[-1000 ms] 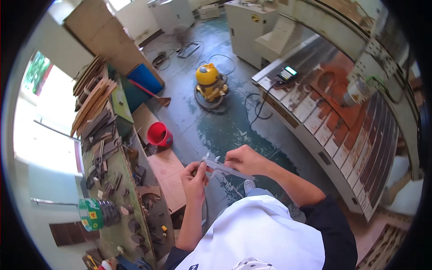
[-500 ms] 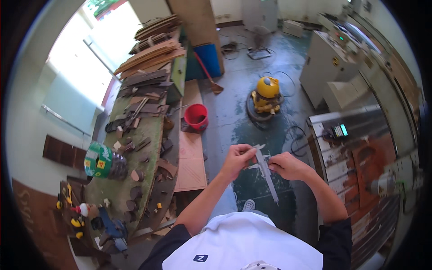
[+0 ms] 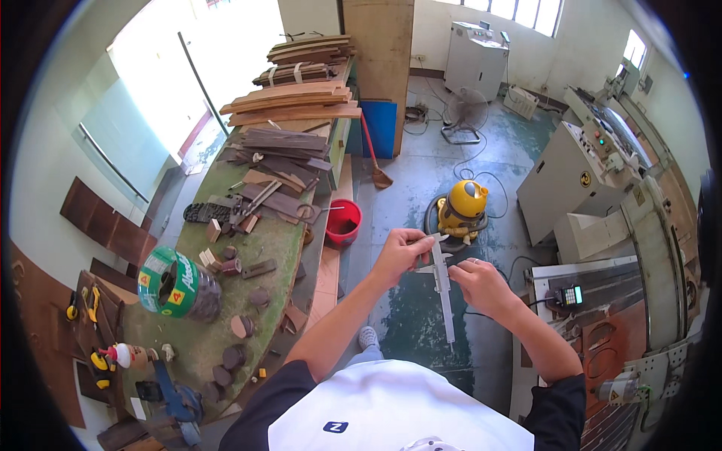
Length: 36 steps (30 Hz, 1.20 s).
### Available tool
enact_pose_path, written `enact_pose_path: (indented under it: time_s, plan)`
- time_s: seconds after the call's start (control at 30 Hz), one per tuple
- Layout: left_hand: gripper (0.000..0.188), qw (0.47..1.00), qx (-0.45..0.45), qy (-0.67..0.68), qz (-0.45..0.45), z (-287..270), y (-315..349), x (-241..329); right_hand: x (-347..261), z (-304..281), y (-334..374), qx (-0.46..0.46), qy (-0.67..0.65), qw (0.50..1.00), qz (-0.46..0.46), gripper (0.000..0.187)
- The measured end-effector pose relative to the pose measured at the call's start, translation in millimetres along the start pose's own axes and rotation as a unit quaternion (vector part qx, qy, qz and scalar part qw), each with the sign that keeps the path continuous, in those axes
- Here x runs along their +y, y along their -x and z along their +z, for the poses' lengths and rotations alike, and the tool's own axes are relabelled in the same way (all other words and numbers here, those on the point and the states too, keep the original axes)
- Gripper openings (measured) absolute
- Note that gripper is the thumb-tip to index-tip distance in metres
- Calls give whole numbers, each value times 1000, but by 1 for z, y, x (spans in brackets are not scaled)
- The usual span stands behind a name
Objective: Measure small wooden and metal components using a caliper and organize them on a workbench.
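Note:
A silver caliper [image 3: 444,297] hangs in front of my body, its long beam slanting down and its jaws toward the top. My left hand [image 3: 402,255] is closed, pinching the caliper near its upper end. On the other side, my right hand [image 3: 485,287] has its fingers curled in at the caliper's sliding part. The right fingertips partly cover that edge, so their exact hold is hard to see. Nothing else is visible in either hand.
On my left stands a green-topped workbench [image 3: 289,259] with wood strips [image 3: 289,103], round wood pieces [image 3: 242,325] and a green-labelled plastic jar [image 3: 184,286]. Ahead are a red bucket [image 3: 344,223], a broom [image 3: 381,177] and a yellow vacuum [image 3: 462,207]. A machine [image 3: 575,169] stands right.
My view has shifted left and lifted, bringing in more of the workbench and back wall. Both hands still hold the caliper, whose beam now hangs closer to vertical.

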State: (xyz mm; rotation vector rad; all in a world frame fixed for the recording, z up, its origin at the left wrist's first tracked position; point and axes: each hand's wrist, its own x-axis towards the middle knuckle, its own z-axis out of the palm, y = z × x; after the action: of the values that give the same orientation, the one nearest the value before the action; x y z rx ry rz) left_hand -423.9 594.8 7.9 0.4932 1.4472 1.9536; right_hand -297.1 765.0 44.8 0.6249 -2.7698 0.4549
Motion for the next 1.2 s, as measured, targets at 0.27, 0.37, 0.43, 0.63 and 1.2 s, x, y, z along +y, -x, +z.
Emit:
enact_pose_path:
  time_s: [0.27, 0.37, 0.43, 0.63, 1.2]
  plan:
    - [22, 980, 175, 47, 81, -72, -13, 16, 9, 52, -67, -80, -485, 790, 365, 17]
    - [32, 931, 232, -249, 135, -93, 6, 20, 11, 72, -92, -38, -267, 896, 354, 28]
    - [39, 841, 245, -458, 151, -107, 21, 23, 6, 77, -105, -18, -256, 924, 282, 26]
    - [44, 733, 348, -578, 87, -131, 64, 21, -25, 93, -155, -52, -198, 960, 192, 34]
    - [26, 867, 420, -265, 19, -161, 158, 21, -107, 240, -284, -114, -154, 982, -2, 18]
